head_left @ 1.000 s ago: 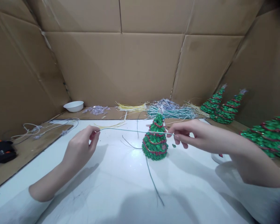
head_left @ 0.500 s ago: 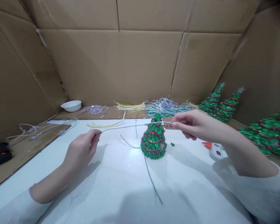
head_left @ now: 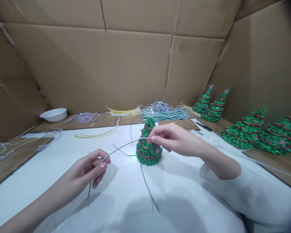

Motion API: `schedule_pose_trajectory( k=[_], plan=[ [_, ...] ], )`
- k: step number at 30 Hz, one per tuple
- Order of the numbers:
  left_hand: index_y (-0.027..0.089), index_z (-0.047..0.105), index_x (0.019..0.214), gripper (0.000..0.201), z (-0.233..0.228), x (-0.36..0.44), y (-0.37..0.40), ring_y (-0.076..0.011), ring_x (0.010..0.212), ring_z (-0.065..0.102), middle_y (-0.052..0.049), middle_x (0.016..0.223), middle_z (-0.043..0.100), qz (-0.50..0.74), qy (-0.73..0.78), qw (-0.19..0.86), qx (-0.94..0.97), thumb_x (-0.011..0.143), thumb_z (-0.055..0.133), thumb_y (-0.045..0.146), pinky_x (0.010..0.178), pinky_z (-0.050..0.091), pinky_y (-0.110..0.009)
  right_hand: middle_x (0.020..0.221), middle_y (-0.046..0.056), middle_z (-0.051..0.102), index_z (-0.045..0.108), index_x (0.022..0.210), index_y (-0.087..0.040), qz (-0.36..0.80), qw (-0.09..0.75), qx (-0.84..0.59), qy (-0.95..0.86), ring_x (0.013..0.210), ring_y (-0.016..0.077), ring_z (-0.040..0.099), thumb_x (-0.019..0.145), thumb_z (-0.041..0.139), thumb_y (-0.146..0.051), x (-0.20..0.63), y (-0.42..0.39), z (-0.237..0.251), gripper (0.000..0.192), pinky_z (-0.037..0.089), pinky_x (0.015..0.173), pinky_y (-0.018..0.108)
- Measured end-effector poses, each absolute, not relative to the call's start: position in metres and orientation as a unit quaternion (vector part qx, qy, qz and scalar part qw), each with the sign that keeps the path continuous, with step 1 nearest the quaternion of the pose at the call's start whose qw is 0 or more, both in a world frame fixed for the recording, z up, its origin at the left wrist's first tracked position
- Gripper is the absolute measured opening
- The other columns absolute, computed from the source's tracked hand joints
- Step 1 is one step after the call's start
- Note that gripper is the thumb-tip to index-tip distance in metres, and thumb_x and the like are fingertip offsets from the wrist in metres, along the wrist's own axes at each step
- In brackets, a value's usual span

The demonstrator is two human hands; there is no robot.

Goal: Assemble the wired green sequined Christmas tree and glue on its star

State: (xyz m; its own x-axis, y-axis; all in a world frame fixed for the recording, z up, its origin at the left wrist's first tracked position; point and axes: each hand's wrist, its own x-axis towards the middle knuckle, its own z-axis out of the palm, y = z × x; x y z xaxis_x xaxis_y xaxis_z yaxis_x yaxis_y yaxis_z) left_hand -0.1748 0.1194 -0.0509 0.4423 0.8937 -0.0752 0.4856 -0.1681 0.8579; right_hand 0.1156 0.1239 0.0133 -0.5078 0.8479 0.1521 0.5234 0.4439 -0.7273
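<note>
My left hand (head_left: pixel 92 170) pinches one end of a thin green wire (head_left: pixel 122 148), my right hand (head_left: pixel 171 139) pinches the other, fingers closed on it. The wire arcs between them above the white table (head_left: pixel 196 207), just before the small green tinsel tree (head_left: pixel 148 144) standing mid-table.

A thin green wire (head_left: pixel 121 148), bowed in an arc, beside a small upright green tree (head_left: pixel 148 142)
</note>
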Motion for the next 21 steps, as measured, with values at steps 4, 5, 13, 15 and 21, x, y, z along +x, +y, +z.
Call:
schedule_pose_trajectory(
  k=[4,5,13,15,21],
  plan=[
    [0.026,0.043,0.105,0.037,-0.044,-0.145,0.111,-0.0108,0.053,0.036,0.006,0.060,0.038,0.221,0.447,0.479,0.722,0.088,0.037,0.057,0.053,0.032,-0.024,0.056,-0.003,0.049,0.062,0.081,-0.014,0.347,0.269,-0.392,-0.808,0.048,0.0067,0.043,0.086,0.050,-0.030,0.107,0.129,0.001,0.020,0.032,0.043,0.019],
    [0.026,0.043,0.107,0.038,-0.042,-0.135,0.111,-0.0107,0.052,0.034,0.006,0.059,0.037,0.222,0.444,0.480,0.723,0.088,0.035,0.057,0.051,0.031,-0.023,0.055,-0.004,0.047,0.062,0.081,-0.014,0.359,0.267,-0.384,-0.808,0.048,0.0066,0.042,0.086,0.050,-0.032,0.105,0.129,-0.002,0.022,0.032,0.043,0.019],
    [0.021,0.051,0.080,0.028,-0.020,-0.085,0.127,-0.0098,0.053,0.036,0.005,0.059,0.041,0.316,0.439,0.305,0.783,0.092,0.035,0.041,0.051,0.031,-0.022,0.063,-0.001,0.055,0.063,0.084,-0.012,0.392,0.268,-0.408,-0.780,0.055,0.0074,0.050,0.082,0.053,-0.023,0.114,0.132,0.007,0.015,0.038,0.048,0.018],
    [0.021,0.051,0.081,0.026,-0.018,-0.084,0.129,-0.0103,0.053,0.038,0.005,0.059,0.043,0.324,0.457,0.259,0.787,0.092,0.036,0.038,0.051,0.031,-0.021,0.066,0.000,0.059,0.063,0.084,-0.012,0.397,0.275,-0.411,-0.773,0.054,0.0076,0.053,0.081,0.052,-0.019,0.117,0.134,0.010,0.013,0.041,0.048,0.019],
    [0.023,0.054,0.096,0.015,-0.021,-0.077,0.128,-0.0095,0.048,0.040,0.006,0.060,0.052,0.322,0.434,0.097,0.836,0.091,0.040,0.030,0.051,0.031,-0.021,0.069,0.002,0.066,0.055,0.081,-0.016,0.416,0.339,-0.422,-0.730,0.052,0.0090,0.058,0.079,0.052,-0.017,0.108,0.136,-0.005,0.004,0.045,0.048,0.021]
  ],
)
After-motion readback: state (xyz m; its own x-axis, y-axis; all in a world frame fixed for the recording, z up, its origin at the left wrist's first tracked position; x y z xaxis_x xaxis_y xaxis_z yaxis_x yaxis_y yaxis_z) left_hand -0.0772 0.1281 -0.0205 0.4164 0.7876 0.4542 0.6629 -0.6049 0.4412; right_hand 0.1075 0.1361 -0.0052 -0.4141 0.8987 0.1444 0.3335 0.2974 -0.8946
